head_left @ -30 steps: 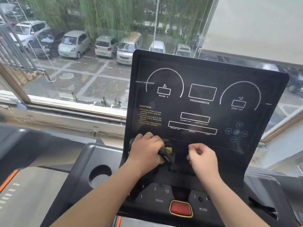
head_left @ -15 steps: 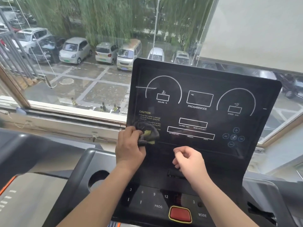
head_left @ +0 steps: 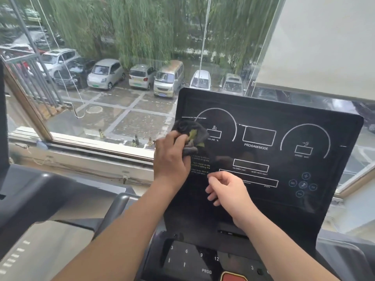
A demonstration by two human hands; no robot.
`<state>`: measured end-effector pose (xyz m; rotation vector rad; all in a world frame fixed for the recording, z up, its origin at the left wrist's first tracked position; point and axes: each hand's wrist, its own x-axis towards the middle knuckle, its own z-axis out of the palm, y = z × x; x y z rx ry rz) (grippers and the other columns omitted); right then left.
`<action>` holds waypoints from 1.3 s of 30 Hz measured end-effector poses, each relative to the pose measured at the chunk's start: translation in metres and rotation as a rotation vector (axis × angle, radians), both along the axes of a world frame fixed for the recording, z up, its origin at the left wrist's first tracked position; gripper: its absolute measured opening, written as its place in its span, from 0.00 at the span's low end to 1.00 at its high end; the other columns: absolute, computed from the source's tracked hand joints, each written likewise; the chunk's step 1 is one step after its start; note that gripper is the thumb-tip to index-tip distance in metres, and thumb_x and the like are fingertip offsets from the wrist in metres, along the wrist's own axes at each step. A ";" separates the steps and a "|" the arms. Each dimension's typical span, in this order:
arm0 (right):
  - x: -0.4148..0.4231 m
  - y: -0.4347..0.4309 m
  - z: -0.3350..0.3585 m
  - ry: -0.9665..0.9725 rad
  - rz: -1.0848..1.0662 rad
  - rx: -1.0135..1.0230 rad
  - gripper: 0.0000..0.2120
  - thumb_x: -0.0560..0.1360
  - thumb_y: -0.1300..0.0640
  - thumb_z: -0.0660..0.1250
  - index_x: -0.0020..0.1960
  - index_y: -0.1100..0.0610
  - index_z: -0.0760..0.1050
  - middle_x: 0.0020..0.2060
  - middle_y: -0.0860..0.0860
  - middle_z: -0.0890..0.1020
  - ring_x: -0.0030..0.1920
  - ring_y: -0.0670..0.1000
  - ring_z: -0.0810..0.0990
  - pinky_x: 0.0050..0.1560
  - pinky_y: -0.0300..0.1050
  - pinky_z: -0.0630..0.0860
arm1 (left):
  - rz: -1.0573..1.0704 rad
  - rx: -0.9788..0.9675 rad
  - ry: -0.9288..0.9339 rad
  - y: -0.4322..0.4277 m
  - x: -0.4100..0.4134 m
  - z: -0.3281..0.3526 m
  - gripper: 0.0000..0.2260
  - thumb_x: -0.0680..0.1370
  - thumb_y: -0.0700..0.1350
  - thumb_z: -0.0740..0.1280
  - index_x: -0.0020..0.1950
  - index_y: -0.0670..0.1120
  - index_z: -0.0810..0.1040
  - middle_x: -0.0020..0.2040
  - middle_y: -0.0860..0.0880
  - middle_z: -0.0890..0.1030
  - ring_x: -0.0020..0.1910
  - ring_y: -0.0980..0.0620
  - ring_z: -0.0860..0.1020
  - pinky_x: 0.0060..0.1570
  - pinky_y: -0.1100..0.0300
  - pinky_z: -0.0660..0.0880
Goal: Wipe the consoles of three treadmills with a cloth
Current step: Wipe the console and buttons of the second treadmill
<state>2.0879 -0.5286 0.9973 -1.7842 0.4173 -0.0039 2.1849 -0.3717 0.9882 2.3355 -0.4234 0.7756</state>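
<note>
A black treadmill console [head_left: 263, 122] with white dial markings and boxes stands upright in front of me. My left hand [head_left: 170, 157] grips a dark grey cloth [head_left: 190, 132] with a yellow-green patch and presses it on the console's left side, beside the incline dial. My right hand [head_left: 227, 189] hovers loosely curled over the console's lower middle, holding nothing. Below the screen lies a button panel [head_left: 194, 258] with numbers and a red stop button [head_left: 233, 277] at the frame's bottom edge.
Behind the console is a large window [head_left: 121, 78] over a car park with several cars and willow trees. A white roller blind [head_left: 324, 43] covers the upper right. A grey part of the neighbouring treadmill [head_left: 40, 195] lies to the left.
My left hand has slid the cloth up the console's left side, from the bottom edge to beside the incline dial. My right hand has risen a little. The view has tilted upward.
</note>
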 end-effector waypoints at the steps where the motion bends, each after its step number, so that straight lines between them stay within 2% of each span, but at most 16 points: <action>1: -0.001 0.002 -0.002 0.009 0.000 0.008 0.07 0.81 0.58 0.64 0.54 0.52 0.81 0.37 0.51 0.85 0.33 0.48 0.81 0.35 0.45 0.76 | -0.020 0.025 0.004 -0.001 -0.008 -0.012 0.18 0.74 0.43 0.66 0.63 0.45 0.80 0.64 0.45 0.77 0.58 0.40 0.72 0.59 0.48 0.72; 4: -0.015 0.002 -0.012 0.052 -0.006 0.041 0.07 0.81 0.58 0.65 0.54 0.51 0.81 0.38 0.51 0.85 0.34 0.47 0.81 0.35 0.44 0.77 | -0.134 0.101 0.083 -0.004 -0.037 -0.048 0.18 0.69 0.39 0.71 0.59 0.45 0.82 0.60 0.46 0.78 0.55 0.41 0.73 0.50 0.46 0.80; 6: -0.027 -0.007 -0.019 0.077 -0.040 0.056 0.08 0.82 0.58 0.64 0.54 0.50 0.82 0.38 0.51 0.86 0.35 0.47 0.82 0.36 0.42 0.77 | -0.154 0.104 0.149 -0.009 -0.045 -0.055 0.16 0.69 0.36 0.74 0.56 0.44 0.83 0.57 0.47 0.79 0.52 0.42 0.74 0.46 0.44 0.80; 9: -0.039 -0.029 -0.023 0.055 -0.155 0.105 0.10 0.82 0.61 0.63 0.53 0.52 0.82 0.37 0.52 0.85 0.33 0.47 0.80 0.33 0.41 0.75 | -0.139 0.005 0.099 -0.029 -0.040 -0.034 0.15 0.71 0.35 0.75 0.56 0.44 0.83 0.56 0.47 0.79 0.51 0.43 0.74 0.48 0.47 0.78; 12: -0.047 -0.054 -0.019 0.041 -0.260 0.101 0.10 0.82 0.62 0.62 0.52 0.54 0.82 0.35 0.53 0.84 0.32 0.48 0.79 0.30 0.40 0.74 | -0.231 -0.009 -0.044 -0.069 -0.035 0.000 0.17 0.74 0.35 0.72 0.63 0.42 0.81 0.61 0.46 0.80 0.56 0.43 0.75 0.56 0.51 0.76; 14: -0.052 -0.071 -0.015 0.032 -0.322 0.098 0.09 0.83 0.61 0.62 0.52 0.54 0.82 0.35 0.54 0.84 0.32 0.48 0.79 0.29 0.39 0.74 | -0.313 0.071 -0.109 -0.105 -0.035 0.009 0.21 0.74 0.34 0.68 0.67 0.43 0.80 0.64 0.47 0.80 0.59 0.41 0.76 0.57 0.48 0.77; 16: -0.058 -0.087 -0.013 0.013 -0.397 0.102 0.09 0.83 0.60 0.63 0.52 0.54 0.81 0.35 0.54 0.84 0.31 0.48 0.79 0.29 0.39 0.74 | -0.343 0.193 -0.175 -0.139 -0.038 0.004 0.21 0.74 0.36 0.67 0.66 0.46 0.81 0.65 0.48 0.81 0.59 0.40 0.77 0.48 0.45 0.78; 18: -0.064 -0.100 -0.015 0.001 -0.467 0.089 0.08 0.83 0.59 0.64 0.53 0.53 0.81 0.36 0.55 0.84 0.33 0.49 0.80 0.30 0.41 0.75 | -0.362 0.273 -0.226 -0.161 -0.046 -0.011 0.20 0.73 0.38 0.70 0.64 0.48 0.82 0.65 0.50 0.82 0.59 0.40 0.77 0.44 0.48 0.77; 21: -0.071 -0.116 -0.020 0.024 -0.512 0.080 0.07 0.83 0.59 0.64 0.51 0.54 0.81 0.34 0.55 0.83 0.32 0.50 0.79 0.30 0.43 0.74 | -0.482 0.379 -0.310 -0.164 -0.059 -0.036 0.16 0.76 0.40 0.66 0.62 0.50 0.82 0.64 0.52 0.82 0.59 0.43 0.78 0.46 0.49 0.76; 25: -0.077 -0.120 -0.028 0.129 -0.439 0.084 0.08 0.81 0.62 0.63 0.50 0.58 0.81 0.31 0.54 0.82 0.32 0.51 0.78 0.31 0.44 0.73 | -0.638 0.658 -0.422 -0.141 -0.049 -0.035 0.13 0.77 0.40 0.67 0.60 0.52 0.80 0.62 0.55 0.81 0.58 0.46 0.78 0.45 0.50 0.74; 27: -0.076 -0.118 -0.031 0.128 -0.426 0.091 0.09 0.81 0.63 0.63 0.50 0.58 0.82 0.30 0.52 0.81 0.30 0.51 0.78 0.30 0.42 0.73 | -0.567 0.671 -0.477 -0.132 -0.033 -0.017 0.11 0.80 0.41 0.65 0.59 0.51 0.80 0.59 0.55 0.82 0.55 0.45 0.78 0.44 0.49 0.73; 30: -0.073 -0.111 -0.032 0.122 -0.399 0.097 0.10 0.81 0.63 0.61 0.51 0.57 0.82 0.30 0.52 0.81 0.30 0.50 0.78 0.30 0.42 0.74 | -0.377 0.525 -0.465 -0.113 -0.013 0.003 0.14 0.79 0.40 0.64 0.62 0.50 0.82 0.62 0.54 0.82 0.56 0.43 0.78 0.43 0.48 0.73; 34: -0.072 -0.091 -0.034 0.136 -0.334 0.112 0.11 0.81 0.64 0.60 0.52 0.58 0.81 0.31 0.52 0.81 0.30 0.50 0.78 0.30 0.41 0.74 | -0.293 0.427 -0.413 -0.091 -0.027 -0.025 0.16 0.79 0.39 0.62 0.63 0.49 0.83 0.64 0.54 0.83 0.56 0.41 0.79 0.44 0.49 0.73; 39: -0.077 -0.071 -0.045 0.196 -0.232 0.129 0.10 0.81 0.64 0.60 0.53 0.58 0.81 0.30 0.52 0.81 0.31 0.50 0.78 0.32 0.43 0.74 | -0.368 0.599 -0.399 -0.027 -0.040 -0.083 0.14 0.78 0.38 0.64 0.60 0.48 0.84 0.63 0.52 0.82 0.56 0.40 0.80 0.45 0.49 0.73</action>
